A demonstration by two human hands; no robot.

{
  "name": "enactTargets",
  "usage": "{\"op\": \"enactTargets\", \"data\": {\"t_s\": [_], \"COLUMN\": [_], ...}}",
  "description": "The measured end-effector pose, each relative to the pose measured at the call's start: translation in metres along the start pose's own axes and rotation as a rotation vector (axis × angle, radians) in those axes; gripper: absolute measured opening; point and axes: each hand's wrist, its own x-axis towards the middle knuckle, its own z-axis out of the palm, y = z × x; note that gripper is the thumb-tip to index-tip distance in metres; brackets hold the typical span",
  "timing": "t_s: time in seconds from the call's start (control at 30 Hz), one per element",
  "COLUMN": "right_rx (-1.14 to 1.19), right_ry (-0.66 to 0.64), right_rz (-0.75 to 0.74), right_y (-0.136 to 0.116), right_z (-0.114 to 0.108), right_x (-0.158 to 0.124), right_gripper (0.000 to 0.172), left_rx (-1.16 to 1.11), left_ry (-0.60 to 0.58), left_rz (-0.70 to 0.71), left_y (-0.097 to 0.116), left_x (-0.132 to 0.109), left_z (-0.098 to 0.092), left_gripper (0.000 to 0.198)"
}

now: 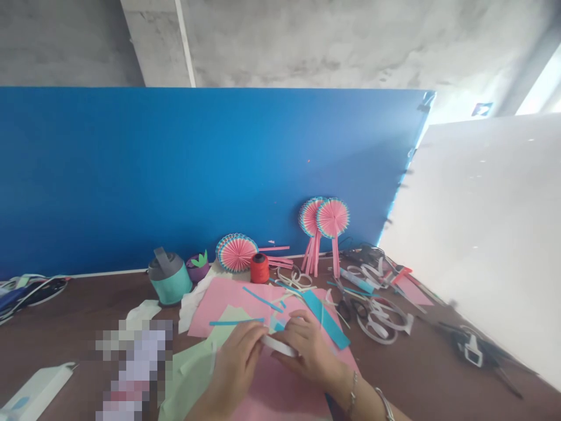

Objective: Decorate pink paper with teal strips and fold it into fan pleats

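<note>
Above the pink paper, my left hand and my right hand are close together. Both sets of fingers are closed on one white strip, which stretches between them. Whether it is paper or tape I cannot tell. A light green sheet lies partly under my left hand. Thin blue paper strips lie just beyond the fingers, and a wider blue strip lies beyond my right hand.
Pleated pink paper fans lean on the blue partition. A red thread spool and a teal-grey container stand at the back. Scissors and curled white strips lie to the right, a white box at left.
</note>
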Motion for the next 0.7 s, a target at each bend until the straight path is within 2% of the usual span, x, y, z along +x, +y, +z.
{"op": "enactTargets", "data": {"t_s": [0.1,0.3,0.4,0.47,0.53,0.6,0.7], "right_rx": [0.133,0.228,0.179,0.096,-0.009,-0.070,-0.017], "right_ry": [-0.036,-0.084,-0.040,0.058,0.175,0.228,0.090], "right_rz": [0.043,0.111,0.137,0.188,0.238,0.206,0.071], "right_y": [-0.003,-0.010,-0.007,-0.005,-0.004,-0.006,-0.012], "right_z": [-0.007,-0.008,-0.003,-0.002,-0.004,-0.008,-0.009], "right_x": [0.004,0.006,0.003,0.002,0.001,0.002,0.005], "right_gripper": [0.033,0.027,0.022,0.018,0.023,0.027,0.021], "left_rx": [-0.024,-0.054,-0.097,-0.163,-0.278,-0.440,-0.691], "left_ry": [0.054,0.092,0.104,0.088,0.077,0.085,0.078], "left_rz": [-0.076,-0.166,-0.213,-0.259,-0.377,-0.582,-0.844], "left_y": [-0.010,-0.017,-0.015,-0.011,-0.006,0.001,0.009], "left_x": [0.001,0.001,0.000,0.000,0.001,0.003,0.008], "left_z": [0.001,0.002,0.003,0.004,0.006,0.008,0.010], "left_gripper": [0.023,0.024,0.021,0.018,0.016,0.019,0.027]}}
